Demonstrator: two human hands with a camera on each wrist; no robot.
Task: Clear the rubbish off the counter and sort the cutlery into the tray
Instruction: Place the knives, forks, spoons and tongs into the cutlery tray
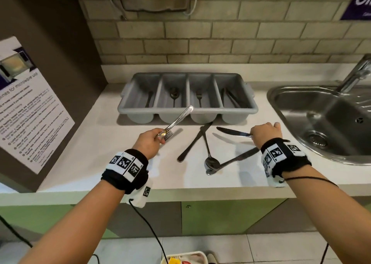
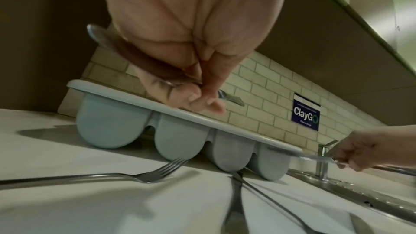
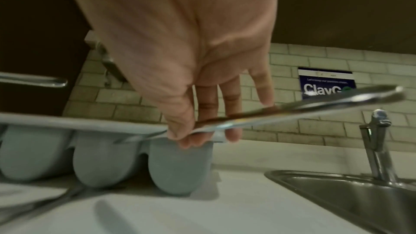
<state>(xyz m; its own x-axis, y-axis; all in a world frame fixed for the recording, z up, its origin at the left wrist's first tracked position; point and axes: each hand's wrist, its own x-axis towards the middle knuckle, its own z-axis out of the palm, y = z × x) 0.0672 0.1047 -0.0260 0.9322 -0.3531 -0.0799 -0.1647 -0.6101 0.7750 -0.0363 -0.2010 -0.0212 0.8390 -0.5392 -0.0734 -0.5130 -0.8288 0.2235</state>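
Note:
My left hand (image 1: 159, 137) pinches a steel fork (image 1: 178, 120) near its tines, above the counter, with the handle slanting up towards the tray. In the left wrist view my left hand (image 2: 198, 95) has its fingers curled round that fork (image 2: 99, 36). A second fork (image 2: 139, 175) lies on the counter below it. My right hand (image 1: 254, 135) grips a table knife (image 1: 232, 132) by the handle, blade pointing left; the right wrist view shows my right hand (image 3: 198, 134) with the knife (image 3: 292, 109) held level. The grey four-compartment tray (image 1: 186, 110) stands behind, each compartment holding some cutlery.
Between my hands a long dark utensil (image 1: 190, 145), a spoon (image 1: 210, 162) and another knife (image 1: 239, 157) lie crossed on the white counter. A steel sink (image 1: 331, 123) with a tap (image 1: 357, 72) sits at the right. A brown panel with a notice (image 1: 30, 103) stands at the left.

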